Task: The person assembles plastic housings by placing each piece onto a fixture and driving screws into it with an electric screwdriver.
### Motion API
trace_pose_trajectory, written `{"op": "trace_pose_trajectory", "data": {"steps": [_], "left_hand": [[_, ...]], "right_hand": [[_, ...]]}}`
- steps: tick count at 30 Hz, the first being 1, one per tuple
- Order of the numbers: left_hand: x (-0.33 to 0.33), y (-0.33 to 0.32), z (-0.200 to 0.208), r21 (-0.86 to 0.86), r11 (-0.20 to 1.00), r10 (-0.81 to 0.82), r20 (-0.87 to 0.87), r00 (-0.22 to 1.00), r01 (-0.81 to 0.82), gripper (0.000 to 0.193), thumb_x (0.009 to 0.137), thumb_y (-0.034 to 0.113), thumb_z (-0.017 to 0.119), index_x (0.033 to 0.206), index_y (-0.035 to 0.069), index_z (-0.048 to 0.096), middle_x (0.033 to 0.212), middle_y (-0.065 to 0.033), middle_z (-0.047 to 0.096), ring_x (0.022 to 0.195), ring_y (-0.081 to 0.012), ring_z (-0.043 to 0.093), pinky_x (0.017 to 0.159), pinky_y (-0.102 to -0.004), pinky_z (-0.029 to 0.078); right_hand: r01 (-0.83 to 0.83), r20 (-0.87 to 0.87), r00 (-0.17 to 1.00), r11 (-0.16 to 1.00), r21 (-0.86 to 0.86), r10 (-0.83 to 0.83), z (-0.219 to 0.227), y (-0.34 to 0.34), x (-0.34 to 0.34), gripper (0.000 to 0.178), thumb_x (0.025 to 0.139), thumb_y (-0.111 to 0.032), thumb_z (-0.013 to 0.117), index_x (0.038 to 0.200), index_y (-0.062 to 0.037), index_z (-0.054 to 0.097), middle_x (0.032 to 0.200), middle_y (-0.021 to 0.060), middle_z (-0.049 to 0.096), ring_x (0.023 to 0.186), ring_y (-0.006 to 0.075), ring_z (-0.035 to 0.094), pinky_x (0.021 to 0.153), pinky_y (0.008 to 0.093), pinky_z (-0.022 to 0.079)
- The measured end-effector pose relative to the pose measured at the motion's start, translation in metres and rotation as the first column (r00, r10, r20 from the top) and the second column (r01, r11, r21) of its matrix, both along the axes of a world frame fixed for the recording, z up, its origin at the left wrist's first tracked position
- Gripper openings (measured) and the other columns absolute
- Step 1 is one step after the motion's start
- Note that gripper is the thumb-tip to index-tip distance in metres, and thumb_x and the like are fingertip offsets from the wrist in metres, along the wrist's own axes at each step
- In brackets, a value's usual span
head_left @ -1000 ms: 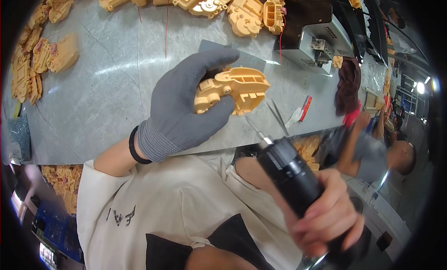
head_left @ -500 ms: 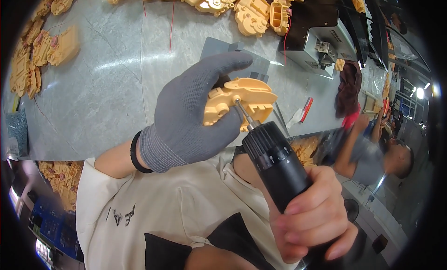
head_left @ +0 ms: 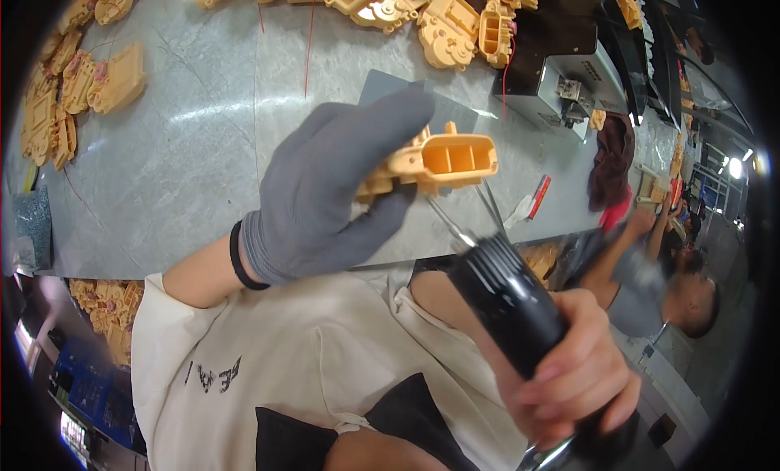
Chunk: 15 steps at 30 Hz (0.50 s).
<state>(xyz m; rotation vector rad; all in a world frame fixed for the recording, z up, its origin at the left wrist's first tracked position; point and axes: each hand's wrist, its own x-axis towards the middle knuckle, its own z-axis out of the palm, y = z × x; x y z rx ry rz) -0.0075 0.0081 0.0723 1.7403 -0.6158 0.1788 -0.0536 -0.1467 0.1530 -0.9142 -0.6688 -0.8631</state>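
Observation:
My left hand, in a grey knitted glove, pinches a yellow plastic housing between thumb and fingers over the near part of the table. The housing is turned so that a rectangular opening with several compartments shows. Wrapped in the fingers of my bare right hand is a black electric screwdriver, tilted up and to the left. Its thin metal bit ends just below the housing and seems apart from it, though the tip is blurred.
Yellow housings line the far edge of the grey table, with more housings at left. A black-and-silver machine, a dark cloth and a red-handled tool lie to the right. A co-worker's sleeve shows beyond.
The screwdriver bit has come away from the screw hole, moving down and right with my right hand. My left hand has rotated the housing, bringing its compartments into view.

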Motion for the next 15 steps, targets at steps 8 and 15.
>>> {"op": "trace_pose_trajectory", "data": {"steps": [8, 15], "left_hand": [[-0.001, 0.026, 0.003, 0.045, 0.999, 0.013, 0.155, 0.988, -0.020, 0.057, 0.056, -0.009, 0.069, 0.110, 0.003, 0.053, 0.105, -0.0114, 0.057, 0.094, -0.0319, 0.056, 0.080, -0.0377, 0.046], [-0.075, 0.110, -0.031, -0.055, 0.571, 0.799, -0.190, 0.570, -0.819, 0.030, 0.074, 0.000, 0.067, 0.101, -0.001, 0.053, 0.097, -0.0117, 0.057, 0.084, -0.0160, 0.058, 0.075, -0.0263, 0.048]], "right_hand": [[0.081, -0.054, 0.996, 0.995, 0.067, -0.077, 0.004, -0.021, -0.008, 0.026, 0.069, -0.010, 0.062, 0.092, -0.0073, 0.050, 0.060, -0.0051, 0.053, 0.047, 0.0055, 0.050, 0.058, 0.0206, 0.041], [0.179, -0.202, 0.965, 0.983, 0.037, -0.168, -0.010, -0.046, -0.001, 0.026, 0.069, -0.008, 0.054, 0.094, -0.0037, 0.049, 0.061, -0.0023, 0.043, 0.051, 0.0095, 0.043, 0.064, 0.0271, 0.035]]}}
